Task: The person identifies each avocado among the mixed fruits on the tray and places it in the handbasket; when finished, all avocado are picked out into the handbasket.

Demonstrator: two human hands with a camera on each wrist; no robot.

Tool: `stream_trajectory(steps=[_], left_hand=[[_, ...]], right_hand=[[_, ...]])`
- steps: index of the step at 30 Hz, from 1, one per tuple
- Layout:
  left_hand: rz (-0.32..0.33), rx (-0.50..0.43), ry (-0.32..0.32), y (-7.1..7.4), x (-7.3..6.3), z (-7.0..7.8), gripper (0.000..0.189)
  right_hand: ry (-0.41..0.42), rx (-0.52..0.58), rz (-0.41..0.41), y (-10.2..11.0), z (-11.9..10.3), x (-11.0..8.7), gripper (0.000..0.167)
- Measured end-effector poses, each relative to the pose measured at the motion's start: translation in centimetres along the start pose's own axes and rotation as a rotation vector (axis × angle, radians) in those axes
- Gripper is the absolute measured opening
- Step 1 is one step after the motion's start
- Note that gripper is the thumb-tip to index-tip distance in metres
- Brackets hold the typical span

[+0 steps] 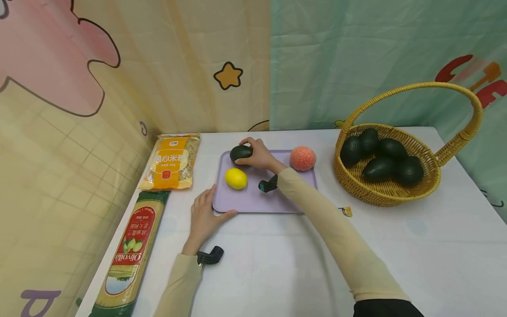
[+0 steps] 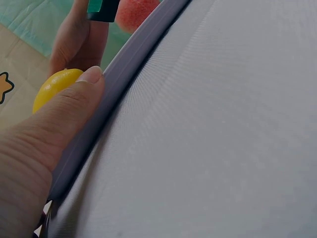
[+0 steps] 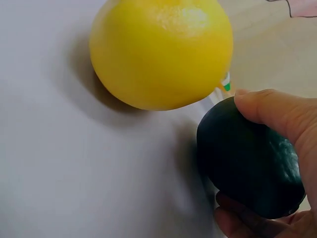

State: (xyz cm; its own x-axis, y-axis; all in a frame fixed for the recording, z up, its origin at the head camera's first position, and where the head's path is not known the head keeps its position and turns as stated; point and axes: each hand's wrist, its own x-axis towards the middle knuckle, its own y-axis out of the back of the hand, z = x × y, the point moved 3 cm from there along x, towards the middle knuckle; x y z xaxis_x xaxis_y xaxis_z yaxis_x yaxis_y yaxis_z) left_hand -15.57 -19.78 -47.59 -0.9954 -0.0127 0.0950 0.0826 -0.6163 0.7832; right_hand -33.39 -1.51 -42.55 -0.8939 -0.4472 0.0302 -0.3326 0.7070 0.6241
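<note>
My right hand (image 1: 259, 155) grips a dark green avocado (image 1: 241, 152) between thumb and fingers at the back left of a lilac tray (image 1: 253, 202). In the right wrist view the avocado (image 3: 247, 158) is close beside a yellow lemon (image 3: 161, 54). The lemon (image 1: 236, 178) lies on the tray, in front of the avocado. A bumpy coral-pink ball (image 1: 303, 158) is at the tray's back right. My left hand (image 1: 206, 218) rests at the tray's front left corner with fingers spread. Its thumb (image 2: 74, 106) lies along the tray rim in the left wrist view.
To the right stands a wicker basket (image 1: 380, 200) with a tall handle, holding several avocados (image 1: 380, 169). A small colourful packet (image 1: 345, 211) lies near the right forearm. At the left are a bag of grain (image 1: 172, 163) and a long pasta pack (image 1: 132, 246). Curtains hang behind the table.
</note>
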Motion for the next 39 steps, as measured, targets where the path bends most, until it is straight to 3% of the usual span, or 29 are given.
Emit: stream_trajectory(steps=[17, 24, 39], left_hand=[[0.004, -0.005, -0.006, 0.0, -0.1, 0.0, 0.105], [0.003, -0.008, -0.009, 0.0, -0.1, -0.1, 0.105], [0.012, 0.001, -0.012, 0.0, 0.0, -0.1, 0.104]], right_hand=[[0.012, 0.142, 0.103, 1.1, -0.5, -1.2, 0.056], [0.053, 0.183, 0.173, 2.1, -1.1, -1.9, 0.055], [0.116, 0.31, 0.242, 3.9, -2.6, -4.3, 0.053]])
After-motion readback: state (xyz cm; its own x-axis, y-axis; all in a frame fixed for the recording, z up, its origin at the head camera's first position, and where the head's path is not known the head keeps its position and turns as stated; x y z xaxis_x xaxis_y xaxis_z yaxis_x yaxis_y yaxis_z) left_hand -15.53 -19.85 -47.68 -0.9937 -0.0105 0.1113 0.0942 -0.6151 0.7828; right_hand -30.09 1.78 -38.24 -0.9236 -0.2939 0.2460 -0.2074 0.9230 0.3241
